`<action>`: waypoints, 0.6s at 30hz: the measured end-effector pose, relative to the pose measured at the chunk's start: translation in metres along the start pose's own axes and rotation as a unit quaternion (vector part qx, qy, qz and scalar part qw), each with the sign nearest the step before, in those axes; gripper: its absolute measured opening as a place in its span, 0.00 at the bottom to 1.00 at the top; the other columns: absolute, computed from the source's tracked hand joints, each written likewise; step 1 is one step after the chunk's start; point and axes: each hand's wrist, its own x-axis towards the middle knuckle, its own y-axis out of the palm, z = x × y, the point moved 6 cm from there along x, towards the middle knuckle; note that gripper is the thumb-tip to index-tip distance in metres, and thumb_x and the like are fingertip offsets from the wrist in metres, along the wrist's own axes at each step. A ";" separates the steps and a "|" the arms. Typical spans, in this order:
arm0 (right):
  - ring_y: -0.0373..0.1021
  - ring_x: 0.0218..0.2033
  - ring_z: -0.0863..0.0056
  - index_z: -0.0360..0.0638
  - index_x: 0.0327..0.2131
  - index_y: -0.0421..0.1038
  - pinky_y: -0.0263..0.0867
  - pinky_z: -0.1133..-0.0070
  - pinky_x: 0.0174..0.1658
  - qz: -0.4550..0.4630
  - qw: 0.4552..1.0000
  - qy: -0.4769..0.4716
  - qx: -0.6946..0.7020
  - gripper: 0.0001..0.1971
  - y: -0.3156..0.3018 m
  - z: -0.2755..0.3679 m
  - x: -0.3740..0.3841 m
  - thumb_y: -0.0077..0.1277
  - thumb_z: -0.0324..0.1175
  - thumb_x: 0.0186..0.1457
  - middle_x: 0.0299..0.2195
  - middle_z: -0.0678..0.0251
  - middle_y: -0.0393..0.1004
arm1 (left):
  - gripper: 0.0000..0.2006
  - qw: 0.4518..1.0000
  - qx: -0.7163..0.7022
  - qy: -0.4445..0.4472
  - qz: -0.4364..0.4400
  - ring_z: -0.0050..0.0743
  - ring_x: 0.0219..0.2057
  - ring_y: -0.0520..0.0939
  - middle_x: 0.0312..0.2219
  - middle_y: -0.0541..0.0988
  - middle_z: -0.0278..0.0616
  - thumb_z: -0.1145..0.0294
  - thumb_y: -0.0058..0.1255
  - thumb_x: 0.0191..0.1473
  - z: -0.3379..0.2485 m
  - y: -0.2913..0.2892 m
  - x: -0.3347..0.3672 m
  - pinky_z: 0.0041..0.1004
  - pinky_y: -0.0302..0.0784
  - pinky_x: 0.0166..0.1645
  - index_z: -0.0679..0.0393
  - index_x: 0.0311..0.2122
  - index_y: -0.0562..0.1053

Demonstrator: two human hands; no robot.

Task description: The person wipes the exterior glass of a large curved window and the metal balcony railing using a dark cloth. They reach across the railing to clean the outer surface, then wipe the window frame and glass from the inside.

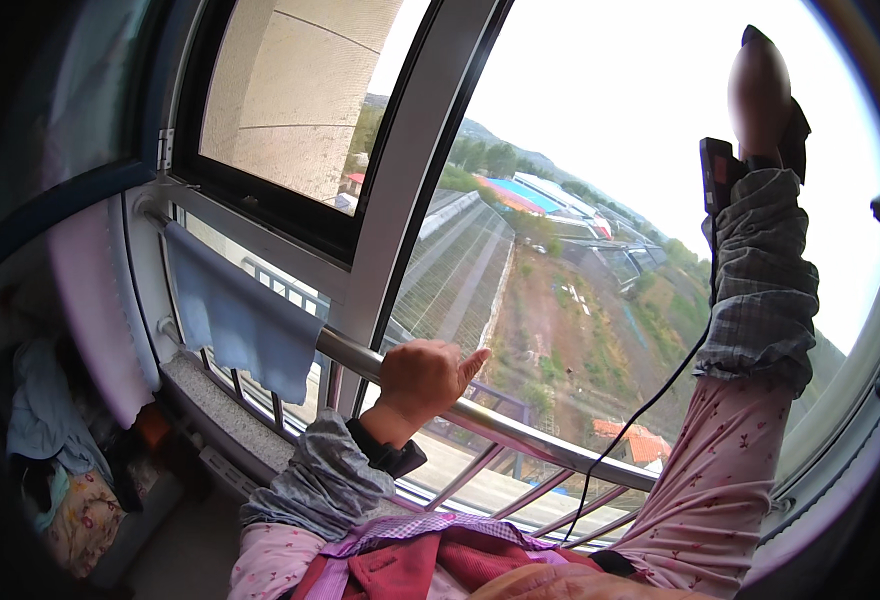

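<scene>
My left hand (422, 382) is closed around a round metal railing (520, 436) in front of the window, its thumb pointing off to the right. A dark band circles that wrist. My right arm stretches high up along the right of the window pane (600, 100). At its end, my right hand (760, 100) is blurred and its fingers are hidden. Something dark (795, 138) shows beside and above that hand; its kind I cannot make out. A black device (717, 175) sits at the right wrist, and a thin black cable (660, 396) hangs from it.
A light blue cloth (243, 315) hangs over the railing left of my left hand. Farther left is an opened window sash (60, 120) with a dark frame, and below it a pile of clothes (60, 440). Through the glass, roofs and ground lie far below.
</scene>
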 end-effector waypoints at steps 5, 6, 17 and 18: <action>0.77 0.38 0.53 0.59 0.46 0.76 0.70 0.59 0.41 -0.105 0.985 0.022 0.136 0.10 -0.055 0.120 -0.010 0.45 0.40 0.67 0.36 0.57 0.81 | 0.30 1.000 -0.013 -0.008 0.009 0.47 0.19 0.80 0.14 0.75 0.43 0.42 0.46 0.65 0.002 0.001 -0.001 0.42 0.74 0.23 0.53 0.16 0.73; 0.77 0.39 0.55 0.58 0.47 0.75 0.71 0.62 0.43 -0.093 0.976 -0.019 0.196 0.10 -0.063 0.140 -0.008 0.45 0.37 0.67 0.38 0.58 0.80 | 0.30 1.000 -0.012 -0.011 0.015 0.47 0.19 0.80 0.14 0.75 0.43 0.42 0.46 0.64 0.002 0.002 -0.001 0.42 0.74 0.23 0.53 0.16 0.74; 0.71 0.52 0.65 0.49 0.52 0.75 0.68 0.68 0.53 -0.022 0.918 -0.300 0.258 0.16 -0.080 0.235 -0.103 0.53 0.26 0.60 0.53 0.68 0.74 | 0.28 0.999 -0.023 -0.007 0.040 0.47 0.19 0.80 0.15 0.75 0.43 0.43 0.49 0.63 -0.001 0.004 -0.003 0.43 0.74 0.23 0.53 0.17 0.75; 0.65 0.61 0.66 0.54 0.50 0.77 0.64 0.67 0.59 0.028 0.916 -0.304 0.261 0.18 -0.080 0.241 -0.129 0.52 0.26 0.56 0.57 0.74 0.71 | 0.28 0.999 -0.026 -0.007 0.043 0.47 0.19 0.80 0.15 0.75 0.43 0.43 0.49 0.63 -0.001 0.004 -0.003 0.43 0.74 0.23 0.54 0.17 0.75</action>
